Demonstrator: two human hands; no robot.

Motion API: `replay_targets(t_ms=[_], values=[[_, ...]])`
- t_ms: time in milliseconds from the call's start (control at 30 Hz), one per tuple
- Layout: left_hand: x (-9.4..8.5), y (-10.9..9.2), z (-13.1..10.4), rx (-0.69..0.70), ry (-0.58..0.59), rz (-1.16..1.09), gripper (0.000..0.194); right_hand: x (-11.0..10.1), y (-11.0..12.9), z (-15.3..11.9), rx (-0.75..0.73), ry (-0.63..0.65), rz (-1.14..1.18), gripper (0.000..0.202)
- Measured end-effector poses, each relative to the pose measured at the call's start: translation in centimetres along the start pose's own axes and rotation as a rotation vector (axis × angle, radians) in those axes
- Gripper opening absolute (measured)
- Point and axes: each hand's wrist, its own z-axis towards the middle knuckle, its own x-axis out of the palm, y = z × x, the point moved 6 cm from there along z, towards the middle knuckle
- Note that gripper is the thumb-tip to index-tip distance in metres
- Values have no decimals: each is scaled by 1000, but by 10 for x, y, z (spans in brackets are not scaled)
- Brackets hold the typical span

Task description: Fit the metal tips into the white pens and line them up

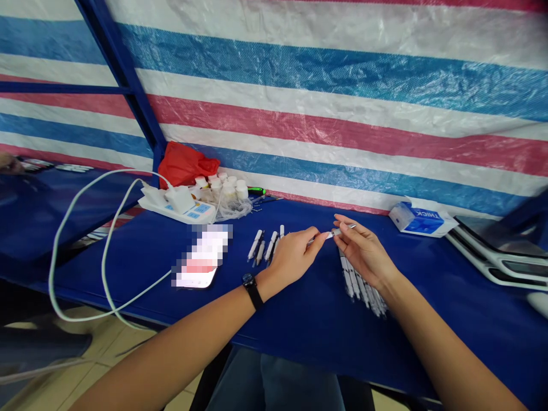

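Observation:
Between my hands, above the blue table, is a slim white and silver pen (329,235). My left hand (295,254), with a black watch on the wrist, pinches its left end. The fingers of my right hand (362,248) are closed round its right end. Several white pens (259,248) lie on the table just left of my left hand, partly hidden by it. A row of several more white pens (362,288) lies beneath and beside my right hand.
A lit phone (199,262) lies at the left, with a power strip (180,208) and looping white cables behind it. Small white bottles (231,188) and a red bag (184,162) stand at the back. A blue and white box (422,220) and grey-white trays (492,260) are at the right.

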Motion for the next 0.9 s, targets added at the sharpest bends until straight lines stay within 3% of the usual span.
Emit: replay_targets(t_ms=[300,500,667,900], values=[[1,-1,-1,1,41,-32,28,-4,1,3,-10,-10,86,48],[-2,2,1,-3,-27,25,39,-6,2,4,-31,-15,104,42],[0,0,-1,-26,26,-43,27,-8,7,4,-41,-46,128,36],[-1,-1,-1,7,5,2,26,-12,10,6,-48,-100,196,25]])
